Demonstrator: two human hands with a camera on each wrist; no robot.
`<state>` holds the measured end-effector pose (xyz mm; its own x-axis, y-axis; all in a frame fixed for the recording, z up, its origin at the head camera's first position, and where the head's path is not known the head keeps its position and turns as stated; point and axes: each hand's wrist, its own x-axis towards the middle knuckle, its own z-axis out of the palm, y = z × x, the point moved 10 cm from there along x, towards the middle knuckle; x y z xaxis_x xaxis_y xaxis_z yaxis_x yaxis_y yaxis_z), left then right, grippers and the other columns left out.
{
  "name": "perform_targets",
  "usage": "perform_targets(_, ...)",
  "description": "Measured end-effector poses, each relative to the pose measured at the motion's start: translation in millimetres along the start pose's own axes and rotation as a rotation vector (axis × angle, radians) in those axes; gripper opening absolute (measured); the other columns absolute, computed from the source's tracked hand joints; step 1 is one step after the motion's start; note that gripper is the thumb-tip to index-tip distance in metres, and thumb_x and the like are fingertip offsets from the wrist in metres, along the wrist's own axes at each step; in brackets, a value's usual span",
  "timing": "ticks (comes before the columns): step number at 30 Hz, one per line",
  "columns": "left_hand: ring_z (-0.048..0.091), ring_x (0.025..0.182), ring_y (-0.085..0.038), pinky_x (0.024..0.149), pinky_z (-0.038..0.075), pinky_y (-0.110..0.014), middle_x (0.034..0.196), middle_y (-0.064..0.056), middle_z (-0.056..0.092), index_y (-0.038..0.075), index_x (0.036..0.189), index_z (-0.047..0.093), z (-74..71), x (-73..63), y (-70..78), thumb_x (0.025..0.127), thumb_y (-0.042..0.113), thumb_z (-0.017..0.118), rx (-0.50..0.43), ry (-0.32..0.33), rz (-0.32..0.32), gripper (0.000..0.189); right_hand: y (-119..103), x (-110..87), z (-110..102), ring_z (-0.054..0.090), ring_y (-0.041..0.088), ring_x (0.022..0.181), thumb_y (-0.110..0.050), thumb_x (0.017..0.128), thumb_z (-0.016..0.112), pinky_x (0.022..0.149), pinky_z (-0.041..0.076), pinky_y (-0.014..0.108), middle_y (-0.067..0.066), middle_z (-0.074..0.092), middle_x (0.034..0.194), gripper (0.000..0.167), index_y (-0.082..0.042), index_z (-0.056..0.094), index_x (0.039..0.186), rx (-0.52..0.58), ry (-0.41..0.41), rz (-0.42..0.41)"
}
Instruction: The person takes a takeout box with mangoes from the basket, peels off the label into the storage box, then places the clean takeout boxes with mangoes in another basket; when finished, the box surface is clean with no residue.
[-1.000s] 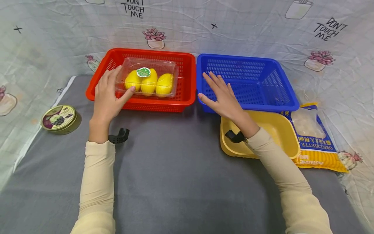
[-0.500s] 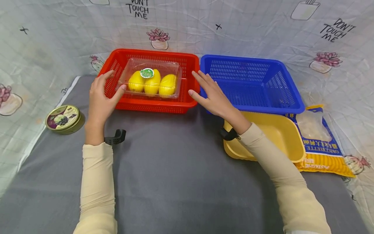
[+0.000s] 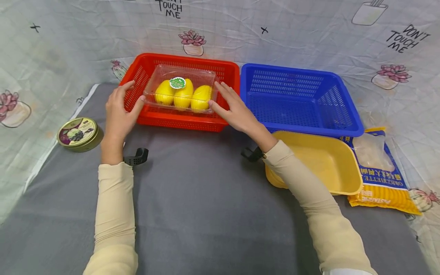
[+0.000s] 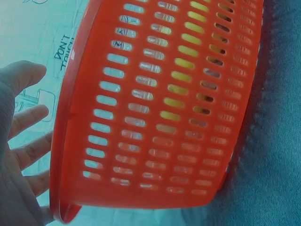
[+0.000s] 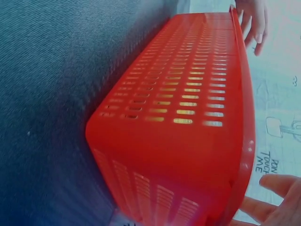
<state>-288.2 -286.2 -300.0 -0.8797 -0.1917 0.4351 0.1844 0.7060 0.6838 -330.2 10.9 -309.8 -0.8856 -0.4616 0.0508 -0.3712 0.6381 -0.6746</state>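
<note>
A clear plastic box point(image 3: 203, 75) with a green round label lies inside the red basket point(image 3: 185, 123); three yellow fruits point(image 3: 183, 96) show through its lid. My left hand point(image 3: 118, 111) hovers over the basket's left end, fingers spread and thumb by the box's left corner. Over the right end is my right hand point(image 3: 237, 111), its thumb and fingertips beside the box's right side; whether they touch it I cannot tell. Both wrist views show the basket's slotted red wall, with the left hand point(image 4: 23, 141) and right hand point(image 5: 282, 207) relaxed above the rim.
To the right of the red basket stands a blue basket point(image 3: 285, 126). A yellow tray point(image 3: 319, 164) sits in front of it, partly under my right forearm. A pasta bag point(image 3: 381, 175) lies at the far right, and a round tin point(image 3: 80, 133) at the left.
My right hand has moved left from beside the blue basket to the box's right side. The left hand has drawn slightly away from the box. The head view has shifted a little.
</note>
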Motion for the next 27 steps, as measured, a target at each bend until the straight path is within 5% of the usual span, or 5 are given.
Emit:
perform_targets(11, 0.044, 0.128, -0.029, 0.110, 0.035, -0.037, 0.138, -0.016, 0.049, 0.009, 0.139, 0.053, -12.6, -1.9, -19.4, 0.095, 0.029, 0.059, -0.042, 0.076, -0.042, 0.049, -11.9, 21.7, 14.7, 0.017, 0.025, 0.149, -0.038, 0.095, 0.058, 0.116, 0.023, 0.052, 0.007, 0.013, 0.163, 0.073, -0.020, 0.023, 0.157, 0.043, -0.032, -0.035)
perform_targets(17, 0.042, 0.131, -0.026, 0.112, 0.036, -0.037, 0.144, -0.013, 0.043, 0.013, 0.147, 0.043, -10.5, -4.1, -32.6, 0.095, 0.034, 0.058, -0.035, 0.050, -0.122, 0.058, -11.2, 33.3, 17.5, 0.021, 0.027, 0.147, -0.023, 0.093, 0.063, 0.116, 0.028, 0.046, 0.010, 0.016, 0.161, 0.070, -0.013, 0.030, 0.154, 0.047, -0.016, -0.034)
perform_targets(27, 0.036, 0.135, -0.025, 0.113, 0.034, -0.039, 0.150, -0.010, 0.034, 0.016, 0.153, 0.030, -6.0, -3.3, -48.9, 0.094, 0.040, 0.058, -0.049, 0.004, -0.217, 0.069, 4.8, 57.9, 19.1, 0.022, 0.024, 0.147, -0.020, 0.094, 0.061, 0.117, 0.026, 0.040, 0.010, 0.021, 0.160, 0.065, -0.011, 0.035, 0.152, 0.115, 0.007, 0.066)
